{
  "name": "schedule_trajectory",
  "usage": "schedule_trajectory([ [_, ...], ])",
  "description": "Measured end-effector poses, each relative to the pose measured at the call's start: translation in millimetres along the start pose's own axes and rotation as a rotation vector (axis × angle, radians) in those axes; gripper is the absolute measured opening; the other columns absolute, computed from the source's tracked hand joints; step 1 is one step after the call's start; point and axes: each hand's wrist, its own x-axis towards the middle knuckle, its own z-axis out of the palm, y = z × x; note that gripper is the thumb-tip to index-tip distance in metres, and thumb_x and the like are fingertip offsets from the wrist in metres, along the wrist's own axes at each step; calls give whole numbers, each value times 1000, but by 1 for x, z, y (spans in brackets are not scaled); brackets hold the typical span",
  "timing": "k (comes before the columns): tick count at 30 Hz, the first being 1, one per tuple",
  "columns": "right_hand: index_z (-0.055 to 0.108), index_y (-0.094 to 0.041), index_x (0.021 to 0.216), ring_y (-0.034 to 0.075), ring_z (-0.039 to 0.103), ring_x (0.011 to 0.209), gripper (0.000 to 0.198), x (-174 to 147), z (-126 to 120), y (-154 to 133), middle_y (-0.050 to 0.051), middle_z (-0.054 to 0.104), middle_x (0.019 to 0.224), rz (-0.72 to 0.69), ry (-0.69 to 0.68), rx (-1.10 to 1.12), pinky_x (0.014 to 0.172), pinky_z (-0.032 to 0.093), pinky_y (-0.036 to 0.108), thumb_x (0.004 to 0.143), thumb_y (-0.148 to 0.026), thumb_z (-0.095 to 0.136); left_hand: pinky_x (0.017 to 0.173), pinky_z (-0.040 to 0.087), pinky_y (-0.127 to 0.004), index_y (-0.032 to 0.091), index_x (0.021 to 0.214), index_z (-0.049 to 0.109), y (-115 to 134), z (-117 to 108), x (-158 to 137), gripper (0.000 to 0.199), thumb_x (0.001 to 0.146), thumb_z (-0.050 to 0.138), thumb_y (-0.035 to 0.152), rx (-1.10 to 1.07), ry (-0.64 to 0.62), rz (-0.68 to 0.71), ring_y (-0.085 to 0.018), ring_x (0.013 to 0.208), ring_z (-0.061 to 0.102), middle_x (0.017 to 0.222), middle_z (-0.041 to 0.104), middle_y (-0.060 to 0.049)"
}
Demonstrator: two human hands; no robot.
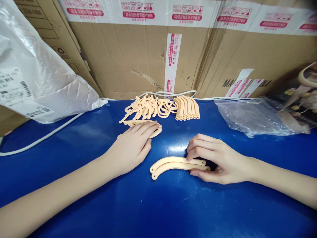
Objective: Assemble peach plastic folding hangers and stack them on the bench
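Two strips (173,160) (curved) extend leftward from right hand (223,162).

White tape (162,14) runs along the top of the big brown box (119,59). On it, pink bars (138,15) hold white Chinese writing with a "!", next to rows of four tiny pictures. A strip of tape (173,62) going up and down the box has the same kind of pink writing and pictures. On the right, big black letters (228,83) say "MA". More tape (239,85) hides the middle of that word, and its end looks like an "A". The left carton (47,28) says "MM" and has a recycling sign (61,52). The shiny bag (49,69) has a label (13,86) with striped barcodes (26,88), too blurry to read.
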Motion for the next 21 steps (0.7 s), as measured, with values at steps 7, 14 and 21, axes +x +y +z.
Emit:
schedule_trajectory([
  [7, 56, -17, 91, 15, 49, 83, 13, -1, 0, 0, 4, 61, 89, 7, 5, -13, 73, 41, 30, 83, -25, 62, 100, 42, -40, 13, 123, 49, 5, -4, -2, 44, 81, 36, 10, 78, 50, -51, -24, 118, 48, 127, 54, -9],
  [14, 57, -17, 92, 15, 50, 82, 13, 0, 0, 1, 4, 61, 89, 3, 7, -21, 73, 41, 30, 84, -26, 60, 99, 41, -43, 15, 118, 48, 1, -4, -1, 43, 78, 34, 9, 40, 52, -110, -25, 118, 47, 125, 53, -8],
  [21, 58, -17, 92, 15, 50, 83, 14, 0, -1, 0, 5, 61, 89, 2, 4, -21, 73, 42, 30, 84, -28, 60, 97, 41, -46, 15, 116, 47, 1, -4, -1, 41, 78, 34, 8, 3, 45, -123, -26, 115, 47, 122, 51, -10],
])
